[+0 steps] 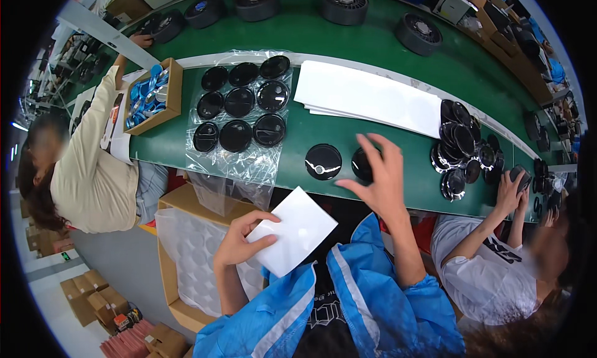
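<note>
My left hand (239,238) is closed on a square white sheet (300,232), pinched at its left corner between thumb and fingers, in front of the table's near edge. My right hand (384,179) hovers at the table with thumb and fingers spread apart. Between its fingers and partly hidden by them lies a glossy black round cap (360,164); no grip on it shows. Just left of that, another black round cap (323,154) lies flat with a bright reflection on it.
Several black caps lie in rows on clear plastic (200,162). White sheets (367,97) lie behind my right hand, a heap of caps (459,137) to the right. A box (165,112) holds blue-and-silver pieces. Wheels (344,7) stand on the green surface beyond. A person sits on each side.
</note>
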The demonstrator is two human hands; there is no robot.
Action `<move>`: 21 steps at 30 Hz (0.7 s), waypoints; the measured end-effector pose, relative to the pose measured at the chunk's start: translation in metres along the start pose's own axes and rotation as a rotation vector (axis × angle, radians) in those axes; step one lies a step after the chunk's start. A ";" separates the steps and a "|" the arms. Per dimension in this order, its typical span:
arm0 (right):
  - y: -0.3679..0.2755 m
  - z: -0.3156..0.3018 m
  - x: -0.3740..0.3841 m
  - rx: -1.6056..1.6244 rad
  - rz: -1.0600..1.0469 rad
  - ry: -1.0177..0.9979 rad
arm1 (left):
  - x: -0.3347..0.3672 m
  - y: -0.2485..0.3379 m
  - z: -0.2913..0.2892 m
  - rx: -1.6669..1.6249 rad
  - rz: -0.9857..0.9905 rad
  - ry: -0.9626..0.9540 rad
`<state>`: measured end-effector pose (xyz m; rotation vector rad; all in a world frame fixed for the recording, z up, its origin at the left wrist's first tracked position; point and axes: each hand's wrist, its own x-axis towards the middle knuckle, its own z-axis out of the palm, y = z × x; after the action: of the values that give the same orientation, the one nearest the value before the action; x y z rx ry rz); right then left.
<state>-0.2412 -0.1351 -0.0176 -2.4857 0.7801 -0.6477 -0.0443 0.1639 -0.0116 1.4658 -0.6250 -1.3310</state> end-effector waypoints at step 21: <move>-0.086 -0.044 0.007 1.114 0.256 0.206 | 0.047 0.071 0.068 -0.338 0.395 0.215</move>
<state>-0.2258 -0.0884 0.0655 -1.3045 0.5517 -0.9167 -0.0780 0.0752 0.0417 1.1198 -0.4893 -0.9057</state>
